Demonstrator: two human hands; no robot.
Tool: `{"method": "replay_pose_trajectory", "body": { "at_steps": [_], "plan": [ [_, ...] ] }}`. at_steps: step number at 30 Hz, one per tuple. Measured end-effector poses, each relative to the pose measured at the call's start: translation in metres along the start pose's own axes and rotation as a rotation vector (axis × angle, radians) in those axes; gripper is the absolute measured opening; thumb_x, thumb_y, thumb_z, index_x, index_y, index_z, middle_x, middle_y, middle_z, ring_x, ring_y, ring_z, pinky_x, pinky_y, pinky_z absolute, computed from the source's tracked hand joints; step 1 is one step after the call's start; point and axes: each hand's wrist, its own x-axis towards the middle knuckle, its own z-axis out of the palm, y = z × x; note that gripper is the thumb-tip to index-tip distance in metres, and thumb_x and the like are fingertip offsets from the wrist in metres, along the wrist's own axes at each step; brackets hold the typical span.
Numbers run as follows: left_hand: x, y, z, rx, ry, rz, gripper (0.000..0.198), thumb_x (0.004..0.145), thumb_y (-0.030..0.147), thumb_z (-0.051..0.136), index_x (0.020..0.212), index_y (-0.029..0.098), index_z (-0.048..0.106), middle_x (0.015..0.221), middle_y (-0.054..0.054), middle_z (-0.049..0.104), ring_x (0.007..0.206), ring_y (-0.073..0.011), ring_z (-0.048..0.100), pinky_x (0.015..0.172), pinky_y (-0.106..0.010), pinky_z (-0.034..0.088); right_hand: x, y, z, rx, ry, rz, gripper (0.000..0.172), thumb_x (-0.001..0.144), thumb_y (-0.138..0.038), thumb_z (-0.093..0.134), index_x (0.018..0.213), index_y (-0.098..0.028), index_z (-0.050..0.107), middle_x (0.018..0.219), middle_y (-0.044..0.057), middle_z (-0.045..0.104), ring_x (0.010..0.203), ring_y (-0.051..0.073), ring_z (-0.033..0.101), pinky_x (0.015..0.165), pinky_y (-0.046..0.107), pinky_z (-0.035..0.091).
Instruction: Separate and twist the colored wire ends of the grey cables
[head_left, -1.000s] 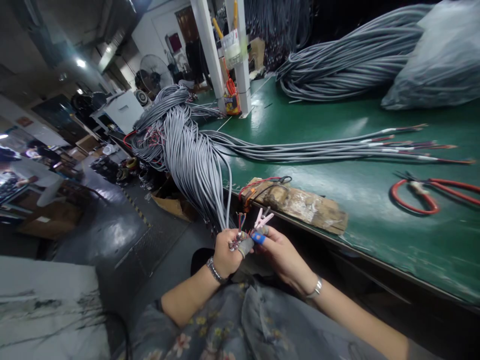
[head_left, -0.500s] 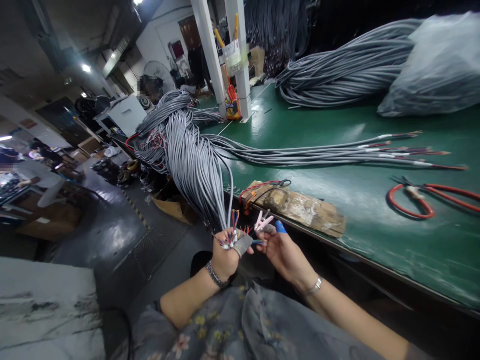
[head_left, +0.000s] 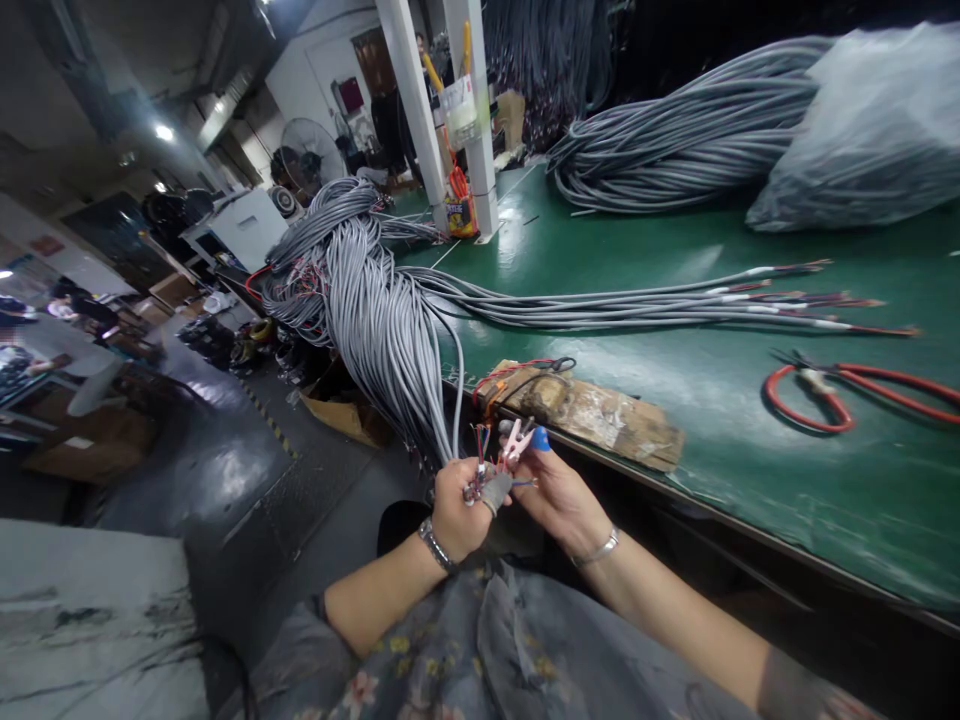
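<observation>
Left hand (head_left: pixel 459 515) closed around a cluster of stripped wire ends (head_left: pixel 474 485). Right hand (head_left: pixel 561 497), just beside it, pinches a pink clip (head_left: pixel 516 442) near those ends. Grey cable bundle (head_left: pixel 379 315) hangs over the bench edge beyond. Wooden block (head_left: pixel 611 420) lies on green bench (head_left: pixel 697 375); red-handled pliers (head_left: pixel 817 382) farther right.

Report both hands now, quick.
Left hand: closed around a bunch of cable ends, coloured wires sticking out.
Right hand: holding a pink clip.
</observation>
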Motion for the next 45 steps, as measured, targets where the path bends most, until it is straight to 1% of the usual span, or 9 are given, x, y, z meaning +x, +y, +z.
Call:
{"method": "replay_pose_trajectory", "body": {
  "at_steps": [8, 13, 16, 22, 26, 31, 34, 39, 45],
  "plan": [
    [-0.002, -0.010, 0.000, 0.048, 0.008, 0.017, 0.033, 0.083, 0.042, 0.059, 0.060, 0.019, 0.065, 0.059, -0.006, 0.068, 0.060, -0.0182, 0.060, 0.065, -0.030, 0.047, 0.003, 0.002, -0.003, -0.063, 0.018, -0.061, 0.037, 0.067, -0.058, 0.076, 0.081, -0.024, 0.068, 0.066, -0.001, 0.063, 0.058, 0.018, 0.058, 0.040, 0.026, 0.041],
    [-0.002, -0.007, 0.000, 0.076, 0.020, 0.026, 0.035, 0.082, 0.043, 0.061, 0.056, 0.019, 0.064, 0.058, -0.006, 0.067, 0.060, -0.0186, 0.060, 0.065, -0.031, 0.046, 0.001, 0.002, -0.001, -0.058, 0.026, -0.045, 0.040, 0.062, -0.059, 0.079, 0.078, -0.023, 0.068, 0.062, -0.002, 0.060, 0.056, 0.017, 0.055, 0.042, 0.027, 0.041],
    [-0.003, -0.005, -0.002, 0.040, 0.008, 0.017, 0.033, 0.082, 0.043, 0.061, 0.060, 0.019, 0.066, 0.059, -0.006, 0.068, 0.061, -0.0187, 0.060, 0.066, -0.031, 0.047, -0.001, 0.002, 0.001, -0.028, 0.040, -0.015, 0.043, 0.060, -0.062, 0.079, 0.081, -0.025, 0.070, 0.064, -0.001, 0.062, 0.055, 0.017, 0.053, 0.042, 0.027, 0.041],
    [-0.006, -0.001, -0.009, -0.035, 0.001, -0.046, 0.031, 0.080, 0.045, 0.063, 0.064, 0.019, 0.068, 0.059, -0.005, 0.067, 0.061, -0.0176, 0.061, 0.064, -0.028, 0.048, -0.003, -0.003, -0.001, -0.037, 0.078, -0.035, 0.043, 0.061, -0.064, 0.077, 0.080, -0.026, 0.071, 0.079, 0.002, 0.070, 0.063, 0.018, 0.056, 0.056, 0.031, 0.047],
    [-0.006, 0.001, -0.009, -0.053, 0.023, -0.073, 0.033, 0.079, 0.047, 0.064, 0.063, 0.019, 0.066, 0.057, -0.005, 0.067, 0.061, -0.0180, 0.062, 0.063, -0.029, 0.049, -0.006, -0.006, 0.000, -0.135, 0.079, -0.097, 0.038, 0.066, -0.059, 0.076, 0.080, -0.024, 0.072, 0.072, 0.001, 0.066, 0.063, 0.016, 0.054, 0.059, 0.030, 0.046],
    [-0.005, -0.001, -0.005, -0.131, 0.033, -0.084, 0.031, 0.080, 0.046, 0.065, 0.068, 0.017, 0.066, 0.058, -0.004, 0.068, 0.056, -0.0166, 0.063, 0.061, -0.028, 0.049, -0.007, -0.009, 0.003, -0.177, 0.106, -0.145, 0.039, 0.062, -0.059, 0.079, 0.074, -0.022, 0.072, 0.065, 0.000, 0.062, 0.060, 0.015, 0.049, 0.059, 0.030, 0.043],
    [-0.004, -0.002, -0.004, -0.157, 0.033, -0.095, 0.031, 0.081, 0.045, 0.065, 0.068, 0.017, 0.065, 0.058, -0.004, 0.068, 0.055, -0.0161, 0.064, 0.060, -0.027, 0.049, -0.006, -0.009, 0.002, -0.181, 0.135, -0.151, 0.045, 0.057, -0.064, 0.080, 0.072, -0.022, 0.071, 0.063, 0.000, 0.061, 0.059, 0.015, 0.048, 0.058, 0.030, 0.042],
    [-0.002, 0.003, -0.004, -0.153, 0.043, -0.094, 0.029, 0.079, 0.043, 0.066, 0.067, 0.017, 0.065, 0.056, -0.004, 0.068, 0.054, -0.0162, 0.064, 0.058, -0.026, 0.049, -0.004, -0.005, -0.001, -0.296, 0.171, -0.253, 0.051, 0.059, -0.075, 0.070, 0.063, -0.024, 0.069, 0.062, 0.001, 0.062, 0.060, 0.017, 0.049, 0.061, 0.032, 0.043],
    [-0.001, 0.005, -0.002, -0.144, 0.055, -0.070, 0.027, 0.079, 0.041, 0.065, 0.065, 0.017, 0.064, 0.054, -0.003, 0.066, 0.051, -0.0148, 0.062, 0.055, -0.025, 0.048, 0.003, -0.002, -0.001, -0.113, 0.137, -0.097, 0.053, 0.051, -0.067, 0.081, 0.076, -0.021, 0.074, 0.067, 0.000, 0.066, 0.058, 0.014, 0.051, 0.056, 0.028, 0.044]
  ]
}}
